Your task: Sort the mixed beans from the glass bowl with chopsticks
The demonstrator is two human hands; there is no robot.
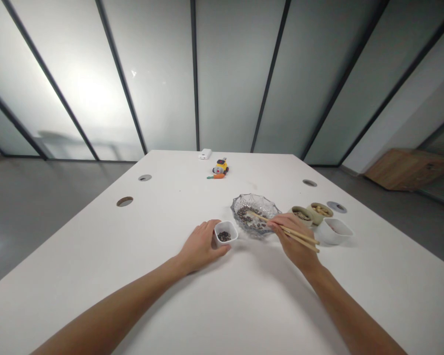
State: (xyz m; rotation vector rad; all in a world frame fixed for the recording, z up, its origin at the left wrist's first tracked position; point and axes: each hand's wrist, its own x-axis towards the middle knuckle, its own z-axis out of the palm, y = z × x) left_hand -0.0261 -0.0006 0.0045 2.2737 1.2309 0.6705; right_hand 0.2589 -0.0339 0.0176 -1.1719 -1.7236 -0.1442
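Observation:
My left hand (203, 248) is closed around the side of a small white cup (235, 238) on the table. Several dark, seed-like pieces (224, 236) lie in the bottom of that cup. In my right hand (293, 241) is a pair of wooden chopsticks (299, 237), their tips reaching into a clear faceted glass bowl (237, 203). Dark striped pieces, which look like sunflower seeds (244, 213), are spread over the bowl's inside. Whether the tips pinch a seed is too small to tell. The bowl stands just right of and beyond the cup.
Right of the glass bowl stand two greenish cups (312, 213) with contents and a white cup (331, 235). Farther back are a yellow toy car (221, 166), an orange carrot-shaped toy (219, 176) and a white box-like object (204, 154). Round holes pierce the white table (177, 207).

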